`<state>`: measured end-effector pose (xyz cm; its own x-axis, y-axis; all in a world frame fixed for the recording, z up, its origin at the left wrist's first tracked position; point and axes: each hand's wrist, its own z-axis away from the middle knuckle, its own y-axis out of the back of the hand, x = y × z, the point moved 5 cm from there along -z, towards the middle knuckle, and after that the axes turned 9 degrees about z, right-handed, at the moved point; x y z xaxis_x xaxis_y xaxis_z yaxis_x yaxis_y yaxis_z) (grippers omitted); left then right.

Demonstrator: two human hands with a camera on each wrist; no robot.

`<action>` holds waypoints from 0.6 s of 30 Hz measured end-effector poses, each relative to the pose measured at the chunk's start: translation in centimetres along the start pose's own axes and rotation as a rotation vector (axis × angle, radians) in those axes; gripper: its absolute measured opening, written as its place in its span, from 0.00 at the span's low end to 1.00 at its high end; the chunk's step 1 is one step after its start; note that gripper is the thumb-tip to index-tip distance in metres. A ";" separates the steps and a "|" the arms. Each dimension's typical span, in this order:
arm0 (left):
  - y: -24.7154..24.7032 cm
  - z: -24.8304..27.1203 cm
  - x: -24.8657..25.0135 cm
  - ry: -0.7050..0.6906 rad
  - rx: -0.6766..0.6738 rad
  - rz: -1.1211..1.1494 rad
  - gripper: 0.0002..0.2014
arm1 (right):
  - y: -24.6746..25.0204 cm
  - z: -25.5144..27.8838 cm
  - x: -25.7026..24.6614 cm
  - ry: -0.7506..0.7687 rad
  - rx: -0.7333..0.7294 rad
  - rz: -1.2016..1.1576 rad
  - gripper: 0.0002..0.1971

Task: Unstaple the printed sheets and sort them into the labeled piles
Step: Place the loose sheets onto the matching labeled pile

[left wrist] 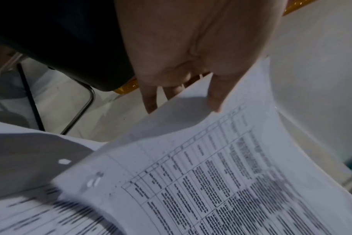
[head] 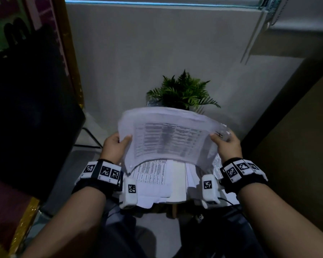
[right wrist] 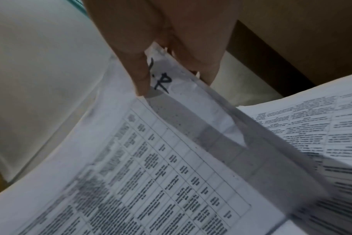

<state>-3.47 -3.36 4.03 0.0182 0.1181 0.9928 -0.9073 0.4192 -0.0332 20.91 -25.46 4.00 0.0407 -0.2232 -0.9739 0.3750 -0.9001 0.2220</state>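
Both hands, left hand [head: 113,148] and right hand [head: 226,144], pinch a curved white printed table sheet [head: 168,138] above loose printed white papers [head: 157,181]; a handwritten "R" marks its corner; green fern [head: 183,92] behind.

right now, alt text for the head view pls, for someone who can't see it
Both hands, left hand and right hand, hold up a printed sheet by its side edges, above loose papers. A green potted plant stands behind.

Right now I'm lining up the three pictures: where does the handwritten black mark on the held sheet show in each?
Head: on the held sheet's right edge, beside the right hand's thumb, handwritten mark.
Left wrist: not in it.
Right wrist: upper centre, beside the thumb tip, handwritten mark.
Shared landmark: the sheet's printed table.
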 end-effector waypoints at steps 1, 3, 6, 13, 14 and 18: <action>0.0 -0.1 -0.6 0.012 -0.026 -0.045 0.10 | -0.1 -0.2 0.5 -0.017 -0.013 0.019 0.12; 0.0 -0.3 -1.8 0.025 -0.009 -0.056 0.16 | -0.5 -0.5 1.3 -0.058 -0.053 0.051 0.13; -0.2 -0.4 -2.8 0.062 0.036 -0.041 0.22 | -1.0 -0.4 1.7 -0.094 -0.088 0.120 0.18; -0.5 -0.7 -3.3 0.083 0.155 0.190 0.20 | -1.1 -0.1 1.4 -0.056 -0.051 0.064 0.19; -0.6 -0.7 -3.3 0.069 0.147 0.154 0.20 | -1.1 0.0 1.4 -0.043 -0.066 0.064 0.17; -0.6 -1.0 -1.5 -0.161 0.125 0.017 0.27 | -1.2 0.1 0.9 0.078 -0.073 0.173 0.10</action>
<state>-2.52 -2.84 2.41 -0.0557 -0.0258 0.9981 -0.9523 0.3018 -0.0453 20.43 -24.57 2.83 0.1810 -0.3399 -0.9229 0.4226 -0.8204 0.3850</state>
